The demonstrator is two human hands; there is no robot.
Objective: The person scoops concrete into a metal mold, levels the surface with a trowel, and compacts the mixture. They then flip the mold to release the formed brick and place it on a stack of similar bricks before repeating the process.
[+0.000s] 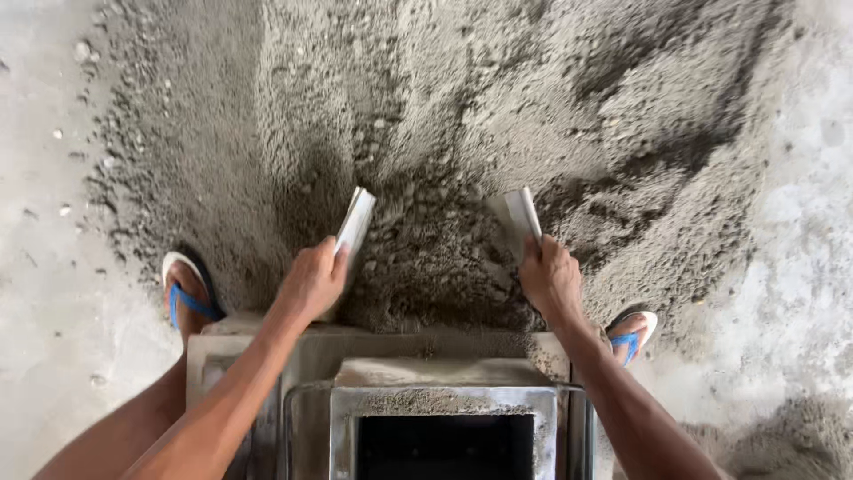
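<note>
Left hand fist-closed around a flat pale scraper board; right hand likewise gripping a second flat pale board, both dug into grey sand-cement mix at 12 o'clock of the square steel mould.

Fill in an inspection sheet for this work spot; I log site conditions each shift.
Surface: pale concrete floor, dusty, with scattered pebbles.
Job's things: big heap of damp grey sand mix; metal block mould at the near edge, its rim dusted with mix, its middle opening dark.
Clutter: loose stones at the heap's left edge.
Grippers: left hand shut on a flat pale board; right hand shut on a second flat board; both boards dug into the heap.
Cables: nothing seen.
Surroundings: the person's feet in blue-strapped sandals either side of the mould.
</note>
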